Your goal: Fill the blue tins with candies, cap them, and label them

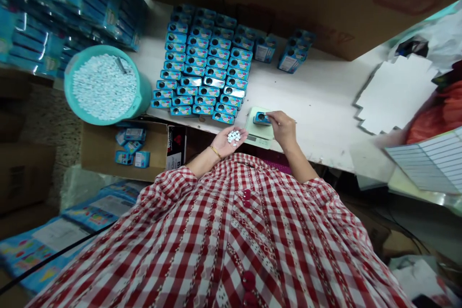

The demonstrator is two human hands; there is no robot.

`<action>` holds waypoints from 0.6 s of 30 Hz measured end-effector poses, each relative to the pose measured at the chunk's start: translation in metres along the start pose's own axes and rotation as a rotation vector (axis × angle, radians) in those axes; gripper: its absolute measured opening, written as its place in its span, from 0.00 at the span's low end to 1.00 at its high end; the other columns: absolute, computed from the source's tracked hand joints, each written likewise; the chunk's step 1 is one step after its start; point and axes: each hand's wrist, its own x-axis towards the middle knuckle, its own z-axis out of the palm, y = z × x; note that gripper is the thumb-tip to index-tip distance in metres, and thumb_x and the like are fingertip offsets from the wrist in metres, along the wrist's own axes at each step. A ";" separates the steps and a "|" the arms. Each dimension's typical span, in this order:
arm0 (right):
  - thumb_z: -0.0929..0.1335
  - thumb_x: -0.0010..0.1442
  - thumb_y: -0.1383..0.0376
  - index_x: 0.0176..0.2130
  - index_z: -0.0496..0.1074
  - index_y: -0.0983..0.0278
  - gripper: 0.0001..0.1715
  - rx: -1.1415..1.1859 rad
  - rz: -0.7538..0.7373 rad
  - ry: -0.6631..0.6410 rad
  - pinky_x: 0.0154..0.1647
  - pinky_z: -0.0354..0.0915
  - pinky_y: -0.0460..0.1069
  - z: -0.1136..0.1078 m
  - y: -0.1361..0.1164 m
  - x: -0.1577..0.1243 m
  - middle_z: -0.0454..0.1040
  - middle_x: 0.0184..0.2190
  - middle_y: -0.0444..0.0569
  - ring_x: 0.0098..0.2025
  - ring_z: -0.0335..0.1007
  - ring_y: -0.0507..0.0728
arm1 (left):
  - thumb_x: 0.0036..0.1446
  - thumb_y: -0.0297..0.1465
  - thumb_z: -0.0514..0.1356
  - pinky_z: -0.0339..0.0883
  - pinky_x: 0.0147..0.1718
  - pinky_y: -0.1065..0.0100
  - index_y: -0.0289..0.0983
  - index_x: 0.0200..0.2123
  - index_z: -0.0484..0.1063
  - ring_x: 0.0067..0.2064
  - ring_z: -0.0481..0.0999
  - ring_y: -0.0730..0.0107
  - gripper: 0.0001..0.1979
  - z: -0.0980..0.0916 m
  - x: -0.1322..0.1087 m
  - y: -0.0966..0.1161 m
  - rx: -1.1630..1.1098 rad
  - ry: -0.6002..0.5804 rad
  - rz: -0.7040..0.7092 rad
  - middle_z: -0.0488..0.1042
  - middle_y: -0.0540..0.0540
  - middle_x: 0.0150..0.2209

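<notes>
My left hand [220,143] is turned palm up and holds a small heap of white tablets [234,136]. It is just left of a pale kitchen scale [258,142] at the table's front edge. On the scale's platform lies a small blue tin [260,119] with a dark round opening. My right hand [284,129] reaches in from the right, its fingertips pinched together at the tin's right end. Whatever is between those fingertips is too small to make out, and I cannot tell whether they touch the tin.
Rows of similar blue tins [205,65] fill the table's left middle. More tins [294,53] stand farther back. A turquoise bucket [144,91] of white tablets is at left, above a cardboard box [101,147] with several tins. A large carton [288,0] borders the back.
</notes>
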 end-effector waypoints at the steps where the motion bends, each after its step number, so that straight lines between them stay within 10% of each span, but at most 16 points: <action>1: 0.63 0.61 0.66 0.37 0.75 0.61 0.11 0.013 0.032 0.045 0.43 0.68 0.51 -0.004 0.003 -0.003 0.76 0.35 0.49 0.39 0.73 0.55 | 0.60 0.28 0.51 0.72 0.36 0.68 0.31 0.28 0.71 0.34 0.78 0.68 0.12 -0.003 -0.002 0.003 -0.013 0.018 0.006 0.76 0.43 0.26; 8: 0.64 0.59 0.63 0.37 0.74 0.62 0.10 0.032 0.294 0.271 0.33 0.68 0.50 -0.026 0.035 -0.031 0.74 0.33 0.48 0.34 0.71 0.54 | 0.63 0.29 0.48 0.64 0.21 0.79 0.32 0.26 0.71 0.24 0.70 0.79 0.16 -0.018 -0.012 0.021 -0.098 -0.003 -0.047 0.71 0.46 0.24; 18: 0.61 0.63 0.63 0.39 0.75 0.60 0.13 -0.314 0.072 0.066 0.44 0.64 0.56 -0.013 0.014 -0.024 0.71 0.37 0.51 0.42 0.65 0.58 | 0.63 0.29 0.47 0.63 0.21 0.78 0.31 0.27 0.71 0.24 0.68 0.79 0.17 -0.020 -0.011 0.029 -0.076 -0.019 -0.054 0.70 0.45 0.25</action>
